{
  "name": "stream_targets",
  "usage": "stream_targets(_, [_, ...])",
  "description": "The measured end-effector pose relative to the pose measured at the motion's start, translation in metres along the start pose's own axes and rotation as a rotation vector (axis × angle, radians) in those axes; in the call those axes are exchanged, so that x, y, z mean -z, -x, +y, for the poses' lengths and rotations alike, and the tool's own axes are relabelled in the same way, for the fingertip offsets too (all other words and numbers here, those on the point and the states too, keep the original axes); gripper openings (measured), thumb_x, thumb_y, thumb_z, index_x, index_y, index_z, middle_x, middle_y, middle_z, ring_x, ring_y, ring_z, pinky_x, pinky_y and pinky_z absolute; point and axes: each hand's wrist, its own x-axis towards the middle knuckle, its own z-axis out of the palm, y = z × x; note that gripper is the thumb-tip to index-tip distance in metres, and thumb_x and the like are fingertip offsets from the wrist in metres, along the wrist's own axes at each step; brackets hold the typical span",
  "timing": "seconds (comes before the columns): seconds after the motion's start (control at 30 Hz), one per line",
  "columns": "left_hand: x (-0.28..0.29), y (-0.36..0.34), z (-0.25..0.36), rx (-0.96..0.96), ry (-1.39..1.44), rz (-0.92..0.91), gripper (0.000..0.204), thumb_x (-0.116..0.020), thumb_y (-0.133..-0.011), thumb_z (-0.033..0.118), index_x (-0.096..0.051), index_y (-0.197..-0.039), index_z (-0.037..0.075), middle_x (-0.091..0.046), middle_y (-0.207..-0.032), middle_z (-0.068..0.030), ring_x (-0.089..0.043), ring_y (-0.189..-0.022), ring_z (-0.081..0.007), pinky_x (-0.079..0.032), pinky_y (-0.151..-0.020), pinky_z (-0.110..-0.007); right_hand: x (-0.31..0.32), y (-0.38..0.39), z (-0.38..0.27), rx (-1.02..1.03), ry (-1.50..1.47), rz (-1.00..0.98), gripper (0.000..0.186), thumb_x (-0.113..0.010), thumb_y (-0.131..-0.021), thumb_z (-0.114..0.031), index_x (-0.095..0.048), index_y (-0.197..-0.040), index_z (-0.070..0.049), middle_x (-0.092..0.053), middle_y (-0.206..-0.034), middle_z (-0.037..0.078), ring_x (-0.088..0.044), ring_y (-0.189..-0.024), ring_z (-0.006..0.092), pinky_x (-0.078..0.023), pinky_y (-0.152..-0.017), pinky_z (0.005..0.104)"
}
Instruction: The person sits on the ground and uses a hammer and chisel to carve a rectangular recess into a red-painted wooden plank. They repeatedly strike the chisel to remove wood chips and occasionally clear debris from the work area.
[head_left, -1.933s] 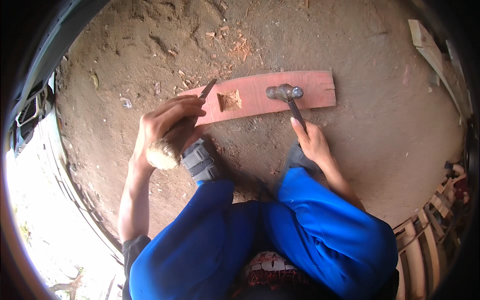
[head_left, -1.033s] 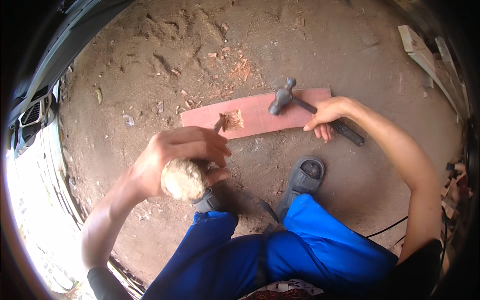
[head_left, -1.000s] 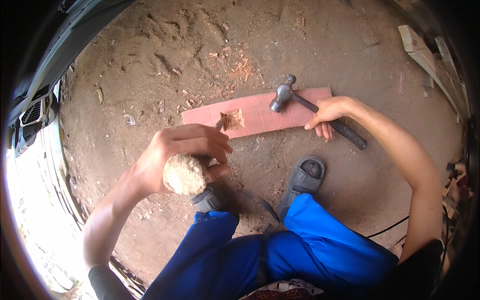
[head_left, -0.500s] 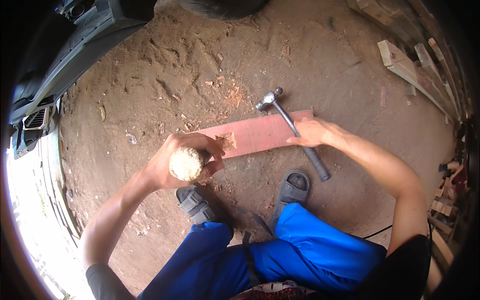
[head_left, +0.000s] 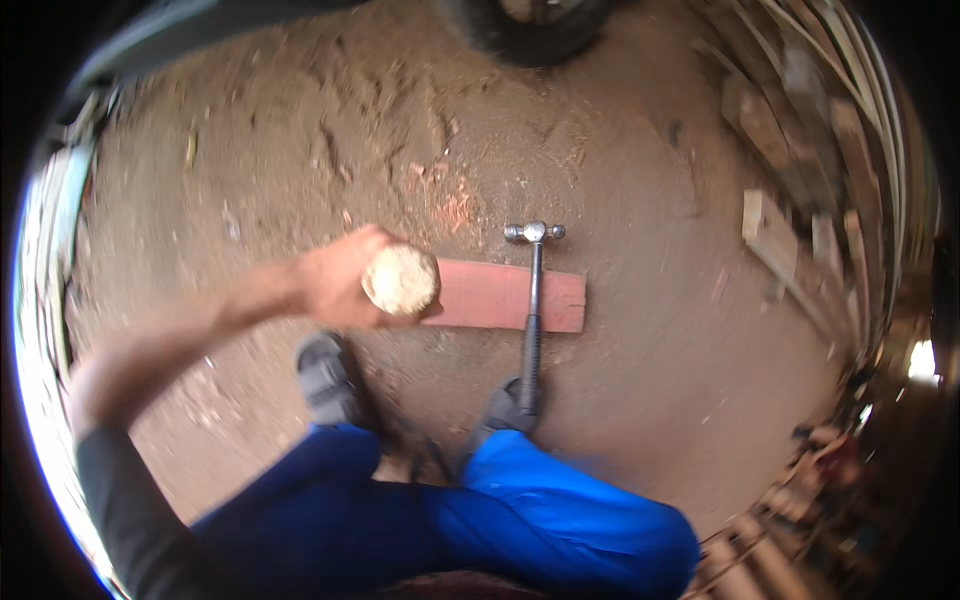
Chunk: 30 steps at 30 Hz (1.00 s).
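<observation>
Left hand (head_left: pixel 343 282): fingers clamped round wooden handle (head_left: pixel 402 281)
Ball-peen hammer (head_left: pixel 534 290): rightward, axis crossing plank (head_left: pixel 480 296)
Right hand: unseen, can't tell

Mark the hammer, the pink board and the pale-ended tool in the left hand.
Hammer (head_left: pixel 534 318): head view, middle of the handle.
Pink board (head_left: pixel 486 295): head view, bare face left of the hammer.
Pale-ended tool (head_left: pixel 400 280): head view, its round end.

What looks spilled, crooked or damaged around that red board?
Loose reddish chips lie scattered on the dirt ground beyond the red board, like spilled waste. The hammer lies unheld across the board, handle overhanging its near edge toward the right sandal. The board's right end seems nicked, though blur hides detail.
</observation>
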Motion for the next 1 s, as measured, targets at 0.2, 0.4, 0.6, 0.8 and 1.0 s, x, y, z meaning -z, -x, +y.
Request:
stream_targets(0.2, [-0.011, -0.004, 0.001, -0.061, -0.022, 0.135, 0.024, -0.072, -0.088, 0.029, -0.072, -0.099, 0.007, -0.075, -0.09, -0.0112, -0.074, -0.075, -0.0197, -0.064, -0.074, -0.036, -0.184, -0.001, -0.013, -0.194, -0.541, 0.002, 0.056, -0.058, -0.098, -0.051, -0.062, -0.122, 0.0, -0.066, -0.116, 0.026, -0.064, -0.107, 0.0359, -0.052, -0.087, 0.0474])
stream_targets(0.4, [-0.002, -0.005, 0.007, 0.004, -0.141, 0.017, 0.029, -0.067, -0.093, 0.038, -0.072, -0.1, 0.01, -0.076, -0.091, -0.0077, -0.074, -0.077, -0.0168, -0.063, -0.075, -0.036, -0.269, -0.047, -0.066, -0.151, -0.837, 0.229, 0.051, -0.06, -0.099, -0.045, -0.059, -0.129, -0.003, -0.064, -0.122, 0.024, -0.063, -0.113, 0.0336, -0.052, -0.092, 0.0451])
stream_targets(0.6, [0.016, -0.02, 0.031, 0.154, -0.266, -0.075, 0.034, -0.065, -0.095, 0.043, -0.069, -0.102, 0.01, -0.073, -0.092, -0.0072, -0.072, -0.084, -0.0184, -0.061, -0.083, -0.038, -0.102, -0.089, -0.171, 0.438, -0.978, 0.77, 0.049, -0.062, -0.1, -0.043, -0.058, -0.128, -0.003, -0.066, -0.121, 0.022, -0.064, -0.112, 0.0312, -0.052, -0.092, 0.0441])
stream_targets(0.8, [0.017, -0.038, 0.064, 0.365, -0.202, -0.038, 0.033, -0.065, -0.097, 0.043, -0.065, -0.105, 0.011, -0.07, -0.095, -0.0089, -0.069, -0.09, -0.0199, -0.058, -0.089, -0.039, 0.125, -0.042, -0.286, 0.83, -0.643, 0.455, 0.068, -0.054, -0.097, -0.065, -0.062, -0.106, 0.001, -0.069, -0.094, 0.02, -0.068, -0.088, 0.0279, -0.054, -0.079, 0.0408])
stream_targets(1.0, [0.009, -0.046, 0.06, 0.31, -0.308, 0.0, 0.035, -0.064, -0.097, 0.046, -0.066, -0.105, 0.012, -0.069, -0.089, -0.0073, -0.07, -0.086, -0.0184, -0.059, -0.087, -0.04, 0.226, -0.067, -0.369, 0.715, -0.491, 0.344, 0.067, -0.069, -0.086, -0.063, -0.07, -0.07, 0.002, -0.063, -0.055, 0.01, -0.068, -0.056, 0.0239, -0.055, -0.052, 0.0404])
